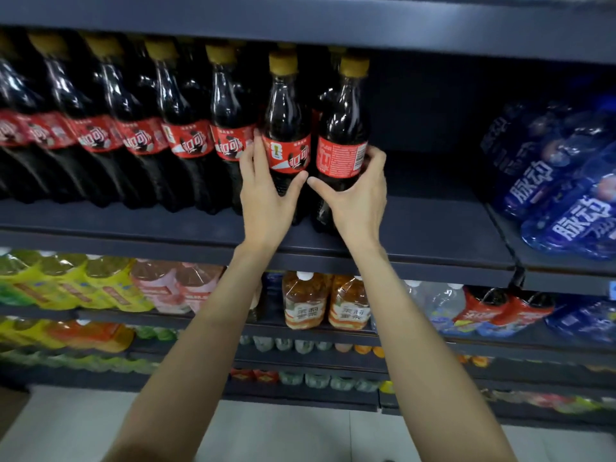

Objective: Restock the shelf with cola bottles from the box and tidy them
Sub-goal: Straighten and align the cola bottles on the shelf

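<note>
both hands (271,191) (358,195) curled around two upright cola bottles (288,138) (343,141) on shelf (433,225)

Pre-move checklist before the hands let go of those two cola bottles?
1. Left hand grips the left cola bottle: ok.
2. Right hand grips the right cola bottle: ok.
3. Both bottles upright, bases on the shelf: ok.
4. Labels facing front: not ok; the right bottle shows its back label with fine print.
5. In line with the cola row: not ok; both sit nearer the shelf edge.
6. Free space to the right on the shelf: ok.
</note>
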Demonstrator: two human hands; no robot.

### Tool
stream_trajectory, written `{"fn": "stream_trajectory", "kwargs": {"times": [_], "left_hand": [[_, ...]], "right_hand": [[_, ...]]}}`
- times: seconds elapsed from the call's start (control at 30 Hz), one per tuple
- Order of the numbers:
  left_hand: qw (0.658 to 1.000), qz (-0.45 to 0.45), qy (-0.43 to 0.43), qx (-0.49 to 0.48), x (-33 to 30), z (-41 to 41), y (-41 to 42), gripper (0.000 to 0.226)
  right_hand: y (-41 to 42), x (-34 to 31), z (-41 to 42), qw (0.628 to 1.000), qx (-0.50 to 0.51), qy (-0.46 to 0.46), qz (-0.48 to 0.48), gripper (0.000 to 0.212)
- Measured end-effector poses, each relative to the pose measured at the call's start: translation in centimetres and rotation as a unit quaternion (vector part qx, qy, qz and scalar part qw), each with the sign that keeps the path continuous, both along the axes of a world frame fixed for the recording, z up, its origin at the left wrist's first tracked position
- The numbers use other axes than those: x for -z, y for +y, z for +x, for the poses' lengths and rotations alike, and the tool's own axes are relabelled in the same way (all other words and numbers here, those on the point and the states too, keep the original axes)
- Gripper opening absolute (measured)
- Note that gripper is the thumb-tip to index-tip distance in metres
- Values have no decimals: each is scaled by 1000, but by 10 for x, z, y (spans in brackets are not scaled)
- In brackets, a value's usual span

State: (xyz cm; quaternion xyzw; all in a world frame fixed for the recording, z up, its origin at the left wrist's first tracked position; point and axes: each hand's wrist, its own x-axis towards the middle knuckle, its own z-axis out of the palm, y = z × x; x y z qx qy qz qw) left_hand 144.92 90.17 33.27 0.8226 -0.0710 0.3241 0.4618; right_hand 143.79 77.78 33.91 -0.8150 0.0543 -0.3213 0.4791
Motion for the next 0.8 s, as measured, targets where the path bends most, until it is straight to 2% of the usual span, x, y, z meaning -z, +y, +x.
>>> {"fn": "stream_trajectory", "kwargs": {"times": [0.1, 0.23, 0.37, 0.57, 0.73, 0.8], "left_hand": [[996, 81, 0, -22, -14, -2, 3, 90], [964, 234, -26, -121, -24, -5, 13, 90], [948, 254, -97, -165, -15, 6, 20, 88], [928, 268, -163, -201, -1, 24, 26, 88], [922, 272, -178, -211, 5, 36, 30, 89], [921, 271, -176, -218, 7, 40, 30, 90]], "right_hand": [[5, 3, 7, 999, 24, -5, -31, 93], [-3, 11, 7, 996, -44, -7, -75, 96], [-12, 16, 4, 983, -182, 36, -14, 94], [-17, 18, 4, 986, -167, 13, 8, 86], [-10, 17, 6, 983, -176, 18, 44, 108], [-7, 20, 5, 985, -166, 14, 47, 107]]}}
